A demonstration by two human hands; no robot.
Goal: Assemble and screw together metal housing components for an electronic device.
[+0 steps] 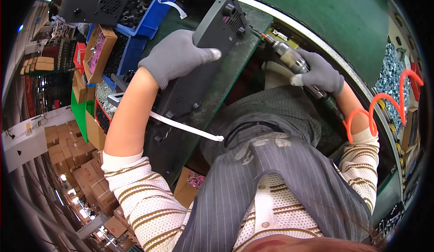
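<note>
Both grey-gloved | left hand (178,55) on boxy black casing (192,85), upper-centre, finger grip I can't tell | right hand (320,72) clamped round silver tubular screwdriver (289,55)

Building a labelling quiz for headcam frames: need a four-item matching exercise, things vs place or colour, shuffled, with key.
Column one
1. Driver tool
2. Dark casing
3. Coiled hose
4. Knit sleeves

Column two
A. Orange-red
B. Under the thumb of the left hand
C. Cream with brown stripes
D. In the right hand

Pairs: 1-D; 2-B; 3-A; 4-C
</note>
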